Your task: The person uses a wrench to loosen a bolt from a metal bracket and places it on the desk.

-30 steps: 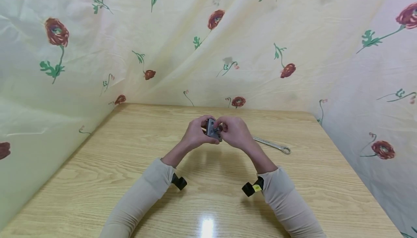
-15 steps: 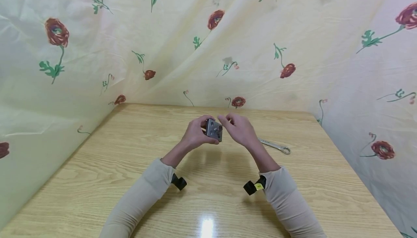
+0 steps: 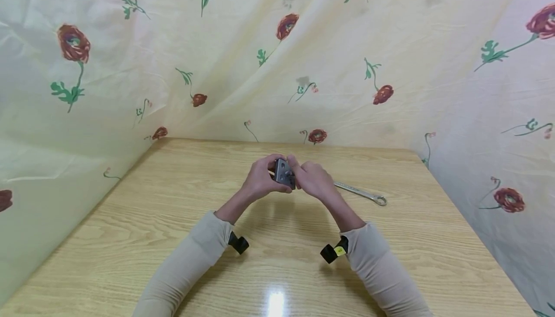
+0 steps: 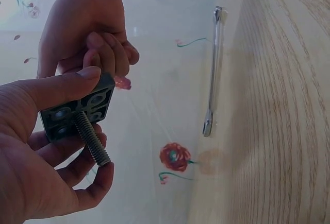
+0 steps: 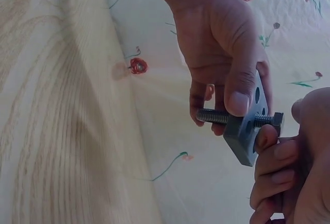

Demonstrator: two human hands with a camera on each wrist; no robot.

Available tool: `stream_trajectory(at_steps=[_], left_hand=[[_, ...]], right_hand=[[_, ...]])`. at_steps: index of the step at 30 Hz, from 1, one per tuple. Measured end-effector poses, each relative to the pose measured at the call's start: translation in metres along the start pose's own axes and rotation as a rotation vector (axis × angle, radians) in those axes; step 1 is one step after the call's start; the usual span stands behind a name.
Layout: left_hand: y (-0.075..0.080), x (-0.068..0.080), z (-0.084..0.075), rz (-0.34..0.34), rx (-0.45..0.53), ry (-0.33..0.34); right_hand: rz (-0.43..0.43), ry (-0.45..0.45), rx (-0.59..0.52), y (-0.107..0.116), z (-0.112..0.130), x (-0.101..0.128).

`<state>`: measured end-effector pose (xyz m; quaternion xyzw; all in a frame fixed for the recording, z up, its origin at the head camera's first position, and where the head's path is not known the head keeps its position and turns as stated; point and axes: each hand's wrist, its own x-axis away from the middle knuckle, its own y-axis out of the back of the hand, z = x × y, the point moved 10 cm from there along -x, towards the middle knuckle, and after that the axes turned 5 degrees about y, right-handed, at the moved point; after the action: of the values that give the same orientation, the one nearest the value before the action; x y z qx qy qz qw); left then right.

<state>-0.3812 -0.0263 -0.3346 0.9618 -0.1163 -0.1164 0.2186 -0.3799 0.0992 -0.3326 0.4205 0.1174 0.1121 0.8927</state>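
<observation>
My left hand [image 3: 261, 178] grips a small square grey plate [image 5: 241, 140] with several holes, thumb on one face and fingers behind, held up over the table. A hex bolt [image 5: 212, 116] runs through the plate. Its threaded shank [image 4: 94, 140] sticks out on the left hand's side, by the left fingertips. On the other side, a short length of thread and the hex head [image 5: 278, 123] stand out from the plate. My right hand [image 3: 315, 180] is at this head, fingers curled, with the index fingertip against the bolt and the thumb close by the head.
A combination wrench [image 3: 361, 191] lies on the wooden table [image 3: 173, 187], behind and to the right of the hands. Floral cloth [image 3: 243, 66] hangs along the back and both sides. Camera straps [image 3: 336, 251] sit at both wrists.
The right hand has let go of the bolt, lifted away to the right, then come back to the bolt head. The left hand and plate have stayed in place.
</observation>
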Motion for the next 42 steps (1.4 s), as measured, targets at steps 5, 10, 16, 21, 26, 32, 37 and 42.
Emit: stream_trajectory(at_steps=[5,10,16,21,26,32,37,42], left_hand=[[0.0,0.001,-0.001,-0.002,-0.013,0.002],[-0.001,0.002,-0.003,-0.003,-0.014,-0.005],[0.0,0.003,-0.004,-0.002,0.001,-0.019],[0.0,0.004,-0.005,-0.002,0.003,-0.016],[0.001,0.004,-0.006,-0.004,0.0,-0.014],[0.002,0.004,-0.005,-0.004,0.002,-0.013],[0.002,0.003,-0.004,-0.002,0.003,-0.019],[0.001,0.003,-0.004,-0.002,-0.003,-0.018]], right_hand=[[-0.013,0.01,0.003,0.0,0.003,0.001],[-0.019,0.042,0.014,0.003,0.009,0.002],[-0.024,0.083,0.045,0.008,0.015,0.003],[-0.039,0.101,0.066,0.012,0.018,0.004],[-0.043,0.113,0.052,0.015,0.02,0.006],[-0.028,0.105,0.035,0.015,0.019,0.006],[-0.027,0.125,0.027,0.016,0.021,0.006],[-0.047,0.169,0.017,0.019,0.024,0.007]])
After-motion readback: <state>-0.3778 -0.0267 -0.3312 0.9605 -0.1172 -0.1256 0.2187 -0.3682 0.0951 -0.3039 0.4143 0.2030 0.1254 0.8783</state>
